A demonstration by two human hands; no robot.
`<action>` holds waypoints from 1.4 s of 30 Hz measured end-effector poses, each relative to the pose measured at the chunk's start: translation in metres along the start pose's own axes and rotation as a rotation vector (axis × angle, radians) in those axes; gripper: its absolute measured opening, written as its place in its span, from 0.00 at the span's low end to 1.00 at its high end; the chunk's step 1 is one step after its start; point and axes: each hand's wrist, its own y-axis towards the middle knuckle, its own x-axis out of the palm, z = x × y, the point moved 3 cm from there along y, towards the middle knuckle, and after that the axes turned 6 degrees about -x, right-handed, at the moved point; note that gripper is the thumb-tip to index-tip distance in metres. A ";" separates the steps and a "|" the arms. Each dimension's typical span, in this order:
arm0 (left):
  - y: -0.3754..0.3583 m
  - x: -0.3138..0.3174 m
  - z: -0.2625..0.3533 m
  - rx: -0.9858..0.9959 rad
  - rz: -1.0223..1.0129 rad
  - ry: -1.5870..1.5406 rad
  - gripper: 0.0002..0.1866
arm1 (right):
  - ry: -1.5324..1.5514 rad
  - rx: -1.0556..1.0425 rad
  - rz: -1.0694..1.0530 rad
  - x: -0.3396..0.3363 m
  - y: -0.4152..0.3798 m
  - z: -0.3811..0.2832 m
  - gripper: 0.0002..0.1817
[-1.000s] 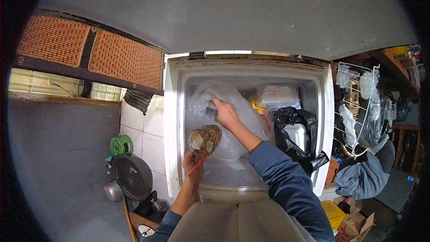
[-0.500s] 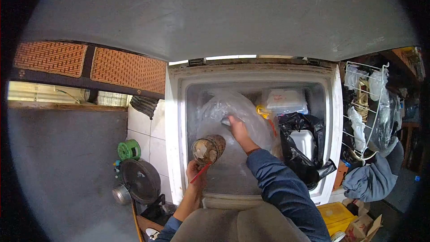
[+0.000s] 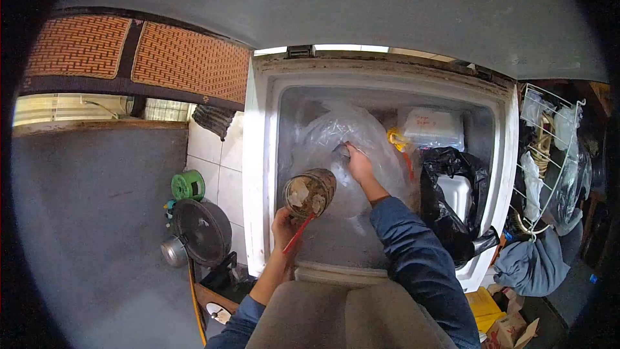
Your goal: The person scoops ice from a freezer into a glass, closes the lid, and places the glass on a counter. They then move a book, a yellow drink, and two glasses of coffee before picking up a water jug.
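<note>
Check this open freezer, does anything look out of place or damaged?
Two things: the black plastic bag sticks out over the chest freezer's right rim rather than lying fully inside, and brown stains mark the hinge-side edge, perhaps grime or rust.

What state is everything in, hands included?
Freezer: open, lid raised
Left hand: gripping the glass
Glass: held tilted
Red stick: slanted beside the glass
Right hand: at the clear bag, grip unclear
Clear bag: wrinkled
Black bag: open around white container
</note>
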 end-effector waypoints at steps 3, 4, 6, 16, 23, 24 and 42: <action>0.000 0.000 -0.001 -0.012 0.006 -0.006 0.15 | -0.009 -0.014 -0.005 -0.007 -0.002 0.010 0.25; 0.001 -0.003 -0.001 -0.018 0.016 -0.012 0.15 | -0.019 -0.018 -0.032 -0.012 -0.004 0.008 0.24; 0.005 -0.007 -0.003 -0.064 0.026 -0.065 0.16 | -0.096 -0.025 -0.094 -0.038 -0.019 -0.017 0.24; -0.004 0.003 -0.003 0.008 -0.293 -0.194 0.17 | -0.535 -0.019 0.046 -0.186 -0.164 -0.174 0.15; -0.030 0.014 0.024 -0.023 -0.061 -0.058 0.14 | 0.432 0.460 -0.471 -0.018 -0.120 -0.054 0.24; -0.036 0.021 0.032 0.016 -0.067 -0.029 0.13 | 0.604 0.627 -0.519 0.005 -0.111 -0.037 0.25; -0.050 0.014 0.027 -0.048 -0.015 0.035 0.16 | -0.348 -0.475 -0.239 0.037 -0.097 -0.045 0.11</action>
